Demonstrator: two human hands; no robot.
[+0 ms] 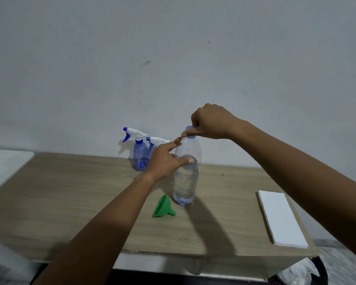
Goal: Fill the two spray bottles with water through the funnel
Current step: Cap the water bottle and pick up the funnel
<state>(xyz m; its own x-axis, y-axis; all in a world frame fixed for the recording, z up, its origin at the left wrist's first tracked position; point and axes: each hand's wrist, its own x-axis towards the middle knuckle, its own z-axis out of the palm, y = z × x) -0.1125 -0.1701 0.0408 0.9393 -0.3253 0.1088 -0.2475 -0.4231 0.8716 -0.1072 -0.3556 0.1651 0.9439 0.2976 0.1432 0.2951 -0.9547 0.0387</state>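
A clear water bottle (pixel 185 182) stands upright in the middle of the wooden table (pixel 70 198), more than half full. My right hand (pixel 211 122) pinches its blue cap (pixel 190 128) from above. My left hand (pixel 167 159) wraps around the bottle's upper body, index finger raised. A green funnel (pixel 163 206) lies on its side just left of the bottle's base. Two blue spray bottles stand at the back by the wall: the left one (pixel 139 154) in full view, the right one (pixel 156 141) partly hidden behind my left hand.
A white rectangular pad (pixel 282 219) lies on the table's right side near the edge. A white surface (pixel 4 163) adjoins the table on the left. Dark and white cloth (pixel 302 272) lies on the floor at the lower right.
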